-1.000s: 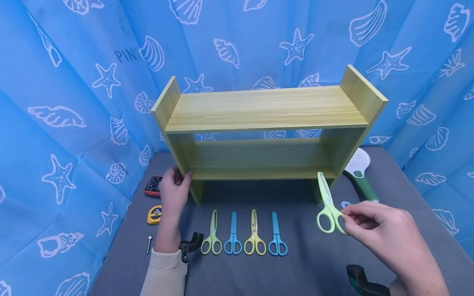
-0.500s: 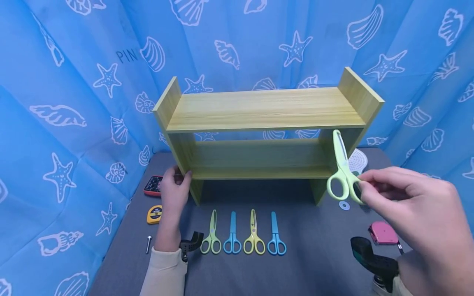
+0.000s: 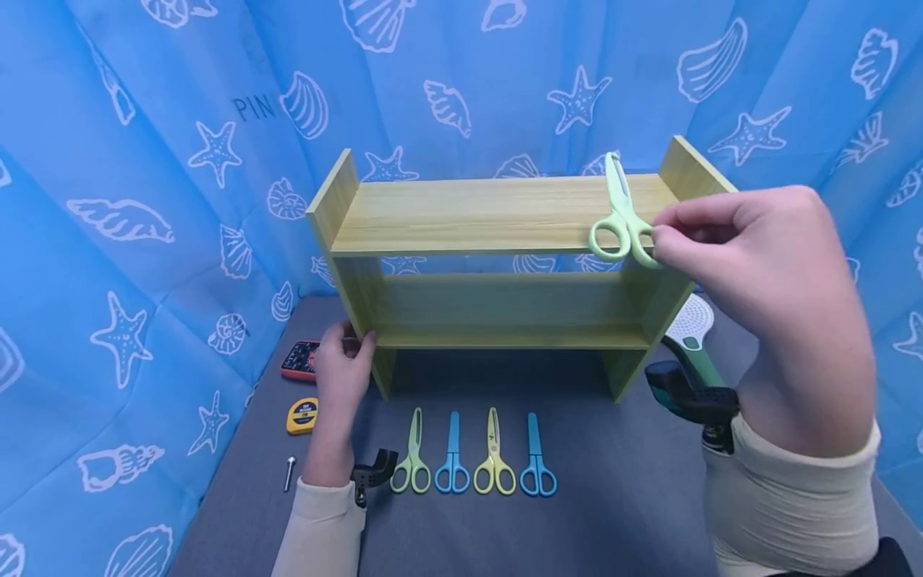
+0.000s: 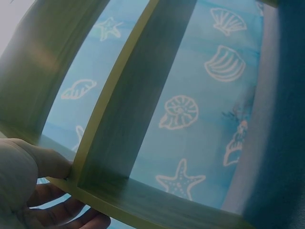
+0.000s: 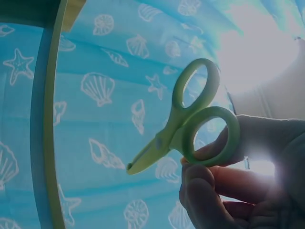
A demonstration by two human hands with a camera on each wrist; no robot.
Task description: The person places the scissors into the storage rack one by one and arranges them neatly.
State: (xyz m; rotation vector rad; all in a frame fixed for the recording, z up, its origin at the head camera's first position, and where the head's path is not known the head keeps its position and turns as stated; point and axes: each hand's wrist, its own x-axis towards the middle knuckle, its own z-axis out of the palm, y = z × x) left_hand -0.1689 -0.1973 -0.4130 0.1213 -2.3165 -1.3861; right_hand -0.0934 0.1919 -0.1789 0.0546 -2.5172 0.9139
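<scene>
My right hand [image 3: 757, 248] pinches light green scissors [image 3: 620, 210] by one finger loop, blades pointing up, in front of the right part of the shelf's upper board. In the right wrist view the same scissors [image 5: 162, 143] hang from thumb and fingers. A two-tier wooden shelf [image 3: 505, 216] stands on the table. My left hand [image 3: 344, 369] grips its left side panel near the lower board; in the left wrist view the thumb and fingers of the left hand [image 4: 43, 186] lie on either side of the panel edge.
In front of the shelf lie green scissors [image 3: 413, 461], blue scissors [image 3: 453, 461], yellow scissors [image 3: 494, 461] and more blue scissors [image 3: 537, 461]. At left are a red-black multimeter [image 3: 299, 361], yellow tape measure [image 3: 301, 417] and bolt [image 3: 290, 473]. A green-handled white brush-like thing [image 3: 694, 320] lies right.
My right hand has lifted the green scissors from low beside the shelf's right leg, then moved left, to the upper board's height. The left hand stays on the side panel.
</scene>
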